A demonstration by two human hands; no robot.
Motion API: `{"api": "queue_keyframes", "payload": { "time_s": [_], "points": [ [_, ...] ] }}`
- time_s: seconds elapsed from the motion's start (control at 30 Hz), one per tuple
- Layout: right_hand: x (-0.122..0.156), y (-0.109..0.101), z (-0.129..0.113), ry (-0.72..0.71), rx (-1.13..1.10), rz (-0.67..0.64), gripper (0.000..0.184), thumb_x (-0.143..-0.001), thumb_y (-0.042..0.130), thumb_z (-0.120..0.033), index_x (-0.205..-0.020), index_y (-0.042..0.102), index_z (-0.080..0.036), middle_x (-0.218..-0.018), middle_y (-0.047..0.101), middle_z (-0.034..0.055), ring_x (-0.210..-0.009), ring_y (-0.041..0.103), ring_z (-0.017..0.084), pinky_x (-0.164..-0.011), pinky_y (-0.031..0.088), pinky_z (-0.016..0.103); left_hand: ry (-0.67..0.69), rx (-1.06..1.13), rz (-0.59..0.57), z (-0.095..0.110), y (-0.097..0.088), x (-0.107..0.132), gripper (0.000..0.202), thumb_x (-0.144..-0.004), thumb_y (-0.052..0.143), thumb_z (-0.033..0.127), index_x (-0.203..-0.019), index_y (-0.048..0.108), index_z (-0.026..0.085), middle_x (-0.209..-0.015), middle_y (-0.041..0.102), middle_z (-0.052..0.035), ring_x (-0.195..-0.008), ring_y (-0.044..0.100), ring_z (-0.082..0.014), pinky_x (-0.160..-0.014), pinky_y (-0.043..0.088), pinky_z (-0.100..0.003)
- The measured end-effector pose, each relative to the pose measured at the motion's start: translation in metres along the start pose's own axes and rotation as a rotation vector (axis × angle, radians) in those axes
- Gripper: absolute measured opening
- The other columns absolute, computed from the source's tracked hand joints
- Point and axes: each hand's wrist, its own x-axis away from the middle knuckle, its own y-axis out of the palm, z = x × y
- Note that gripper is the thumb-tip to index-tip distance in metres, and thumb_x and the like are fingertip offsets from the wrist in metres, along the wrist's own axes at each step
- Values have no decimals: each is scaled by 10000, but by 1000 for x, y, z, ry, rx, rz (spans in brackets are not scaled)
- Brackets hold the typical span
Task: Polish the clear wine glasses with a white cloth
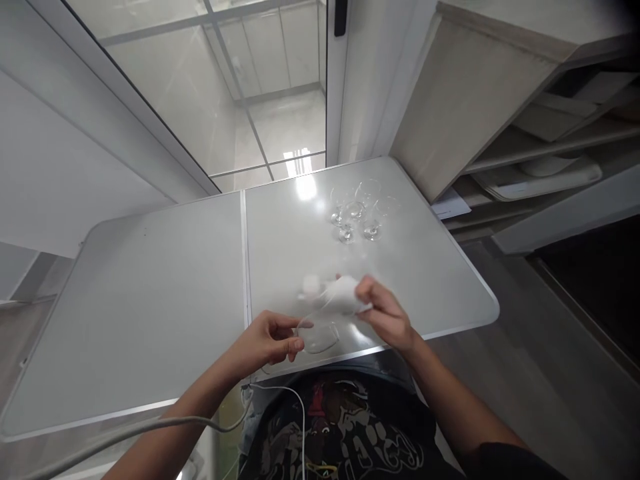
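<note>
A clear glass (320, 339) is at the near edge of the table, its rounded bowl faintly visible. The thumb and fingers of my left hand (280, 340) close on the rim side of this glass. My right hand (385, 310) grips a soft-looking white object (343, 295), smeared by motion, just above and behind the bowl. Whether it is cloth or paper I cannot tell. A small pale blur at its left end is also unclear. Farther back on the right half stand several clear stemmed glasses (371, 230), grouped close together.
The pale folding table (165, 300) has a metal edge and a seam across its middle. Behind it is a glass-paned door (280, 120). A wooden shelf unit (450, 100) with papers borders the right corner. A cable (165, 423) runs past my left forearm.
</note>
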Motion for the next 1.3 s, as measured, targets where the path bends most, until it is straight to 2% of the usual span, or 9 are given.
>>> {"api": "queue_keyframes", "payload": {
  "time_s": [0.1,0.2,0.37,0.6,0.73,0.87,0.97,1.13,1.3],
  "points": [
    [0,-5,-2,25,36,-372,139,-900,592,-339,-901,514,-224,-862,496,13,-789,460,184,-763,409,310,-73,16,-80,6,-4,0,593,-842,782,515,-1263,717,103,-596,591,28,-464,301,-44,-448,202,-209],
    [-1,-6,-3,48,-7,-452,132,-955,503,-297,-1031,567,-209,-925,550,26,-803,488,170,-743,425,292,-86,6,-107,11,-7,1,570,-839,784,509,-1233,701,105,-592,604,31,-463,298,-43,-451,206,-207],
    [-6,-1,-7,-33,120,-660,672,-944,601,-205,-1563,341,-218,-1257,664,115,-993,647,193,-859,510,314,-149,-53,-155,19,-4,2,526,-745,858,448,-1095,660,111,-573,624,28,-450,364,-53,-449,240,-210],
    [-19,5,-23,-132,124,-868,745,-848,512,36,-1536,457,-245,-1581,520,127,-1462,498,246,-1167,413,431,-136,-199,-42,32,1,1,481,-687,838,225,-1071,551,188,-651,689,33,-596,596,-123,-557,397,-218],
    [-18,16,-18,-174,165,-808,714,-854,494,66,-1482,522,-273,-1528,578,104,-1446,518,220,-1154,440,429,-92,-233,20,32,4,2,588,-644,872,212,-1076,473,218,-609,633,86,-565,518,-99,-524,322,-197],
    [-10,27,-3,-294,286,-547,550,-918,521,19,-1383,604,-261,-1386,674,105,-1301,626,203,-1066,510,384,53,-230,107,28,10,4,592,-705,863,254,-1062,391,249,-600,586,119,-535,461,-84,-519,299,-192],
    [-9,29,4,-285,390,-368,535,-895,509,26,-1338,630,-247,-1282,717,99,-1154,680,201,-965,540,350,219,-470,244,18,14,4,540,-795,830,322,-1092,385,253,-580,568,122,-513,446,-92,-527,308,-205],
    [-17,25,-1,-22,422,-258,490,-772,536,34,-1150,719,-220,-980,774,17,-846,692,158,-754,514,255,574,-952,406,-8,14,-1,375,-922,746,376,-1144,473,245,-700,692,44,-546,565,-125,-592,362,-244],
    [-20,21,-2,479,22,-369,134,-880,580,-170,-939,701,-170,-752,719,16,-572,632,139,-532,479,228,775,-1192,437,-16,11,0,193,-965,702,354,-1033,567,234,-774,742,-25,-615,635,-159,-642,401,-285]
  ]
}}
